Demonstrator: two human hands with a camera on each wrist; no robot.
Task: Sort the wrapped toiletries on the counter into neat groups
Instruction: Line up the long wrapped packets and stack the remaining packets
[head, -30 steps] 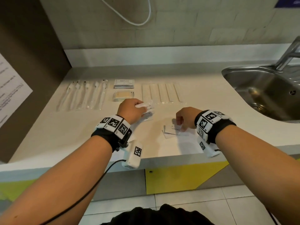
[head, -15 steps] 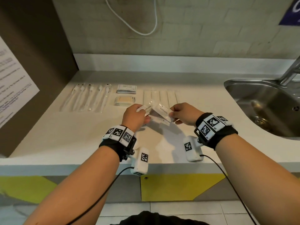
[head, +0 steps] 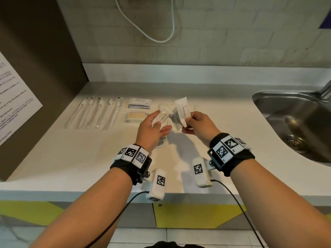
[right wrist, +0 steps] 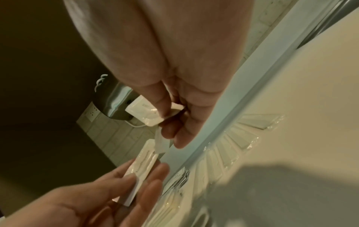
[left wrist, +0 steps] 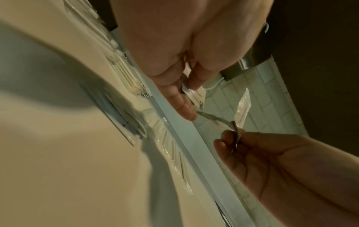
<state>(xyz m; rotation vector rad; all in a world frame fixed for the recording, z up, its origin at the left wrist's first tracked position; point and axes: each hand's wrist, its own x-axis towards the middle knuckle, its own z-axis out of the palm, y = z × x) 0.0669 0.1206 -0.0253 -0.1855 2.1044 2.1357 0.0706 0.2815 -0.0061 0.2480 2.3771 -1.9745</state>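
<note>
My left hand holds a white toothpaste packet between thumb and fingers, above the counter; the same packet lies across its fingers in the right wrist view. My right hand pinches the lower ends of two packets: a tall white toothpaste packet and a greyer one in front of it. The hands are close together and their packets almost touch. One flat packet lies on the counter under my left hand.
Sorted along the back lie a row of wrapped toothbrushes, a stack of white sachets, a yellowish wrapped bar and long wrapped sticks. A steel sink is at the right, a dark panel at the left.
My right hand picked packets off the counter and lifted them toward the left hand. Both hands have risen and now hold their packets upright side by side.
</note>
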